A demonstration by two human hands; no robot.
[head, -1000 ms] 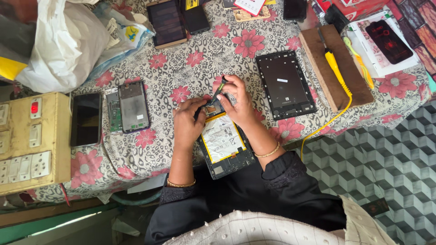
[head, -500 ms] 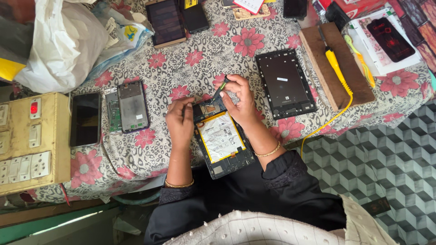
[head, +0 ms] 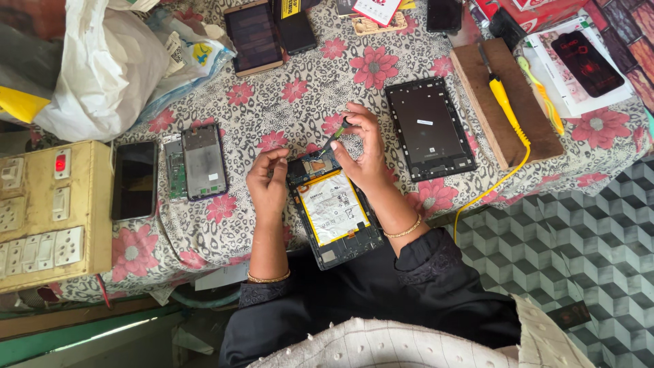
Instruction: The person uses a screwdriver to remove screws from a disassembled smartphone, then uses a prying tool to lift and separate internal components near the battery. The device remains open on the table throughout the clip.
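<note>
An opened tablet (head: 335,211), back cover removed, lies near the front edge of a table covered with a floral cloth (head: 300,102), directly in front of the person; its white, yellow-edged battery (head: 334,206) faces up and fills most of the frame. The right hand (head: 364,153) rests over the upper right corner of the tablet, fingers pinched around a small dark tool (head: 336,138) whose tip points down at the circuit area above the battery. The left hand (head: 268,180) sits at the upper left edge of the tablet, fingers curled and touching the frame; whether they grip it or only steady it cannot be determined. To the right of the right hand lies a black tablet panel (head: 429,128), flat and apart from the work. Further right, a wooden block (head: 501,105) carries a yellow-handled tool (head: 501,92) with a yellow cord. To the left lie a disassembled phone (head: 203,161) and a dark phone (head: 135,179), beside a cream switchboard (head: 48,215). A white plastic bag (head: 102,68) occupies the upper left corner
</note>
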